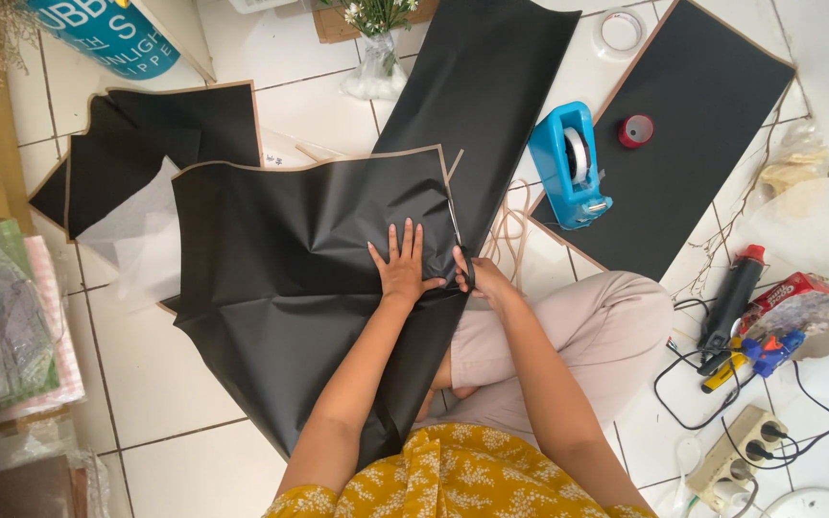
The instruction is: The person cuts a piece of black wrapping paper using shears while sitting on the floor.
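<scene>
A large black sheet of wrapping paper (280, 278) with a thin tan border lies spread over the white tiled floor and my lap. My left hand (401, 264) lies flat on it, fingers spread, pressing down near its right edge. My right hand (477, 278) pinches that right edge of the sheet, just beside my left hand. White tissue paper (141, 240) pokes out from under the sheet's left side.
More black sheets lie at far left (146, 134), at top centre (482, 86) and at right (693, 125). A blue tape dispenser (568, 165), a red tape roll (636, 130), a glue gun (733, 297), a power strip (736, 451) and a small flower vase (376, 48) surround me.
</scene>
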